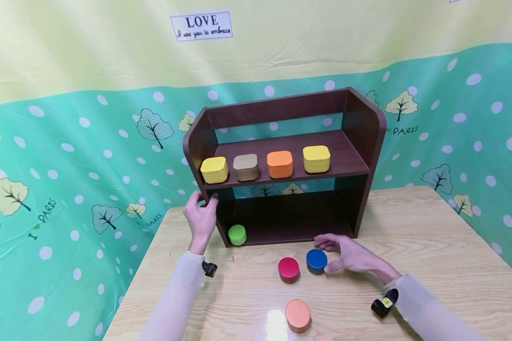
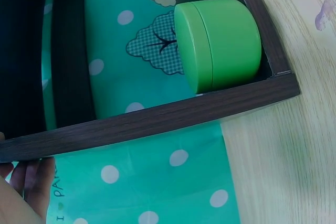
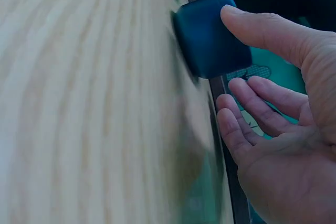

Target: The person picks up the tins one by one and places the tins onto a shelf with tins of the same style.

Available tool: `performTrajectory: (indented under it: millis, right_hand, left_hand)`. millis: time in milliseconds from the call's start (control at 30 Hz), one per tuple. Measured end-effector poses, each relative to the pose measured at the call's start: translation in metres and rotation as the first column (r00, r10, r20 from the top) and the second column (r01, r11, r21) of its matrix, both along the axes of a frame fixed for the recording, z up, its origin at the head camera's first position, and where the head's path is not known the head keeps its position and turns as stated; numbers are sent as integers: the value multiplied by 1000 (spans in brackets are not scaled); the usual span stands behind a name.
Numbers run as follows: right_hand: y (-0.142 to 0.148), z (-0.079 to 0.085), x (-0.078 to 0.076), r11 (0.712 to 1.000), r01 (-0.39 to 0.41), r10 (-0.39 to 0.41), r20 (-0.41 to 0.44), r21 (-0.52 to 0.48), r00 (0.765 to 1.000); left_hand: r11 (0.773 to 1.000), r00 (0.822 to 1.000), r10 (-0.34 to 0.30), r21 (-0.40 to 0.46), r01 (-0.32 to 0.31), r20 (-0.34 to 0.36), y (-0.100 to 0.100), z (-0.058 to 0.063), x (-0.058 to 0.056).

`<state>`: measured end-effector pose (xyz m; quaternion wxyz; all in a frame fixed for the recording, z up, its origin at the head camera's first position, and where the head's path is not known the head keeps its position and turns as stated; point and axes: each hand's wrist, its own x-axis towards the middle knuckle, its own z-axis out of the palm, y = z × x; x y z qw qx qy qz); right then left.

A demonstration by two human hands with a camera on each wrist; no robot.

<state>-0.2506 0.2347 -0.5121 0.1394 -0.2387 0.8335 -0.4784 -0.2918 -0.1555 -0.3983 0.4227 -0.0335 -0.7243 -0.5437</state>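
Note:
My left hand grips the left side panel of a dark brown two-tier shelf; in the left wrist view its fingers show behind the panel edge. A round green tin sits inside the lower tier's left front corner, below that hand. Over on the right, my right hand is spread around a round blue tin on the table. In the right wrist view the thumb overlaps the blue tin's edge, while the other fingers curve loosely, apart from it.
A round red tin stands left of the blue one, and a salmon-coloured tin is nearer the front of the wooden table. The upper tier carries yellow, grey-brown, orange and second yellow square tins. Patterned cloth hangs behind.

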Motion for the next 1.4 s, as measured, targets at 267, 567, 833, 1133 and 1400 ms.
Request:
performTrajectory:
  millis: [267,567,833,1133,1400]
  right_hand:
    - [-4,-4,1,1000,-12,12,26,6,1000]
    - [-10,-6,2,999,-14,14,4,41,1000]
    - [-18,-8,5,998,3,-5,34,61,999]
    - [-19,-10,5,996,26,-30,45,84,999]
    - [-20,-5,4,996,25,-29,44,89,999]
  left_hand:
    - [1000,1000,-4,2,4,10,0,0,0]
    - [1000,1000,-2,5,2,17,0,1,0]
    - [1000,1000,21,5,-21,18,-11,-23,-20]
    - [1000,999,-2,2,2,37,-18,-30,-25]
    - [1000,999,21,-8,-20,47,-13,-25,-24]
